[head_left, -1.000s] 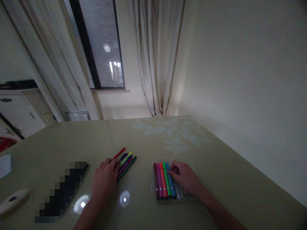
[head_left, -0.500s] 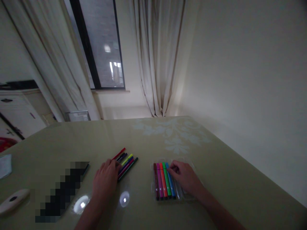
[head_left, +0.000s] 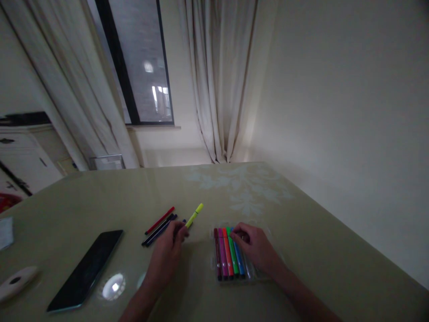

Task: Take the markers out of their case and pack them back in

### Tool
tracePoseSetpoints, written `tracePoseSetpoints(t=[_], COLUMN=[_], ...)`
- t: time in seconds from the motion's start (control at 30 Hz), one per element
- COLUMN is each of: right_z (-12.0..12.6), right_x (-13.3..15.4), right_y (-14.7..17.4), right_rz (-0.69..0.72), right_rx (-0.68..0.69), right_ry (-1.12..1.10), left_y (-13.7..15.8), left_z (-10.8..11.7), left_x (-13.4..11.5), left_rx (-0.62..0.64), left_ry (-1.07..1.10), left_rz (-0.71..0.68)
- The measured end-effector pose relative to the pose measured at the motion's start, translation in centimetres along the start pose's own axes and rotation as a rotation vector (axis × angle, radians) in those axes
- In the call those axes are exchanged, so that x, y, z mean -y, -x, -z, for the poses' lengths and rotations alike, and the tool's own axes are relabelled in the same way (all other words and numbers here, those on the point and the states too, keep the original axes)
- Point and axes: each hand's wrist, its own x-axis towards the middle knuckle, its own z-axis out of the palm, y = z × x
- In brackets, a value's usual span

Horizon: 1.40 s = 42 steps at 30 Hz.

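Note:
My left hand (head_left: 166, 252) is closed on a yellow marker (head_left: 195, 214), its upper end pointing up and to the right. Behind that hand lie a red marker (head_left: 160, 220) and several dark markers (head_left: 154, 235), some partly covered by my fingers. A clear plastic case (head_left: 248, 282) holds a row of markers: brown, purple, orange, green (head_left: 233, 255) and blue (head_left: 240, 264). Over the case, my right hand (head_left: 259, 248) has its fingers curled together at the upper end of the blue marker. Whatever is between those fingers is hidden.
A dark phone or tablet (head_left: 85, 270) lies left of my left arm. Beyond it are a white oval object (head_left: 18, 282) and a pale cloth or paper (head_left: 6, 232). A wall (head_left: 351, 134) runs along the table's right edge, and curtains (head_left: 219, 80) hang behind.
My left hand has lifted the yellow marker from the loose pile and moved right with it, uncovering more of the red and dark markers. My right hand stays nearly still at the case.

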Motion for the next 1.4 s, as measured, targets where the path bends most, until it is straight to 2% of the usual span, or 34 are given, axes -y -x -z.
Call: tracePoseSetpoints(t=[0.1, 0.23, 0.4, 0.5, 0.6, 0.7, 0.8, 0.93, 1.1, 1.4], right_z=[-0.5, -1.0, -1.2, -1.1, -0.6, 0.6, 1.8, 2.4, 1.4, -0.3], right_x=[1.0, 1.8, 1.7, 1.9, 1.7, 0.8, -0.7, -1.9, -1.7, -1.5], right_y=[0.3, 0.5, 0.5, 0.6, 0.4, -0.3, -1.0, -1.2, -0.7, -0.5], right_rz=[0.018, 0.028, -0.039, -0.051, -0.067, -0.091, -0.133, -0.189, -0.179, -0.165], right_rx=[0.051, 0.085, 0.108, 0.122, 0.049, -0.08, -0.101, 0.038, 0.147, 0.073], right_ry=[-0.246, -0.475, -0.627, -0.684, -0.663, -0.578, -0.455, -0.323, -0.262, -0.162], left_y=[1.7, 3.8, 4.6, 4.9, 5.1, 5.2, 5.4, 5.5, 5.4, 5.0], left_z=[-2.0, -3.8, -4.5, -5.0, -5.7, -6.4, -6.6, -6.5, -6.1, -6.5], left_x=[-2.9, -5.3, -5.7, -5.4, -4.7, -4.1, -4.1, -4.3, -4.2, -3.6], left_rx=[0.116, 0.271, 0.277, 0.27, 0.226, 0.2, 0.204, 0.193, 0.184, 0.148], left_ry=[0.282, 0.387, 0.458, 0.426, 0.295, 0.068, -0.155, -0.303, -0.402, -0.376], left_rz=[-0.049, -0.118, -0.116, -0.14, -0.272, -0.531, -0.718, -0.692, -0.632, -0.717])
